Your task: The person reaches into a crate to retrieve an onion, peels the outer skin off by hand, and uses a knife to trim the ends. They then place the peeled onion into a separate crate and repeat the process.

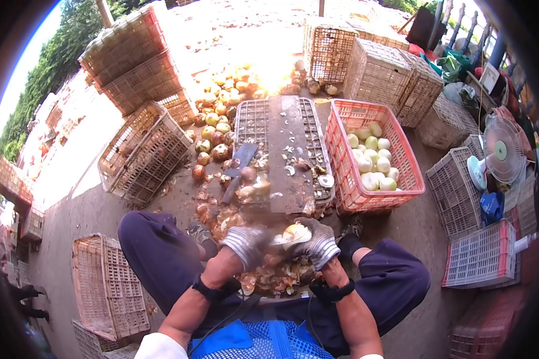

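Both my hands wear grey and white gloves and are close together between my knees. My left hand [248,244], blurred by motion, is closed on what looks like a small knife [279,240], its pale blade against the onion. In my right hand [318,240] is a partly peeled onion [296,233], with fingers wrapped round its side. Loose onion skins [275,276] lie in a heap below my hands. Ahead, a board [290,161] lies across an upturned crate [253,122], with skin scraps and a dark flat blade-like tool [240,170] to its left.
A red crate [406,166] at the right holds several peeled onions [371,157]. Unpeeled onions [221,128] are piled at the left of the board. Stacked crates [132,60] stand at the left, more crates [377,72] behind, and a fan [502,149] at the far right.
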